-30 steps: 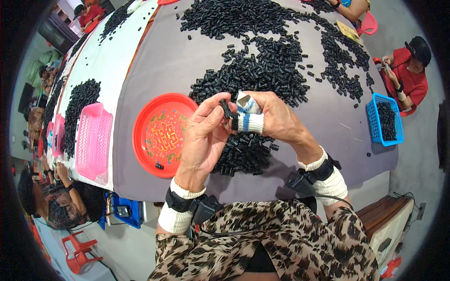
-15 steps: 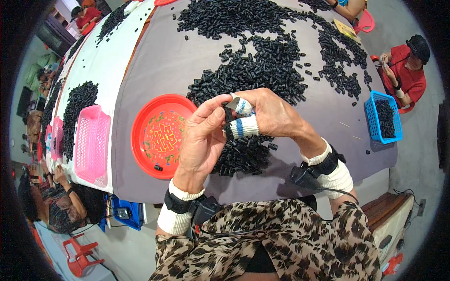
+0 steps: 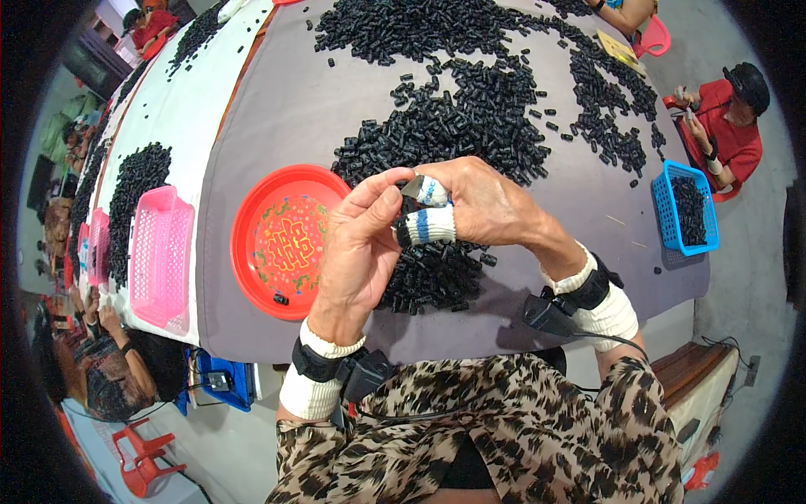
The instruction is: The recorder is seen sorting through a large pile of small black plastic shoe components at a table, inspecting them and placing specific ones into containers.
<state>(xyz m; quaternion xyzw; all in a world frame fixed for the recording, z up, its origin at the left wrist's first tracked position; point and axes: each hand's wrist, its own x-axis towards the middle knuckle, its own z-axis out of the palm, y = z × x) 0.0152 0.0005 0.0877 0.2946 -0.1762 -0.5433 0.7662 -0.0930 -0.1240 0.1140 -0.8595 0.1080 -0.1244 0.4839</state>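
Note:
My left hand (image 3: 359,239) is closed, thumb and forefinger pinching a small black cylindrical piece (image 3: 409,206), mostly hidden between the fingers. Against it, my right hand (image 3: 491,203) is curled, with white wraps on its thumb and a finger, one with a blue stripe. A small grey metal blade (image 3: 412,186) juts out at the right thumb's tip, touching or nearly touching the piece. Just beyond and beneath both hands spreads a big heap of like black pieces (image 3: 445,130). Beside my left hand lies a round red tray (image 3: 248,210), with one black piece (image 3: 280,299) in it.
A pink basket (image 3: 159,252) stands on the white cloth at left, near another heap. At right is a blue basket (image 3: 688,250) of black pieces. Co-workers sit around the table, one in red (image 3: 724,126) at right. A red stool (image 3: 144,458) stands lower left.
Both hands stay nearly in place. The blade shows more of its face, and the black piece has sunk lower between the fingers. The co-worker at right has shifted their hands.

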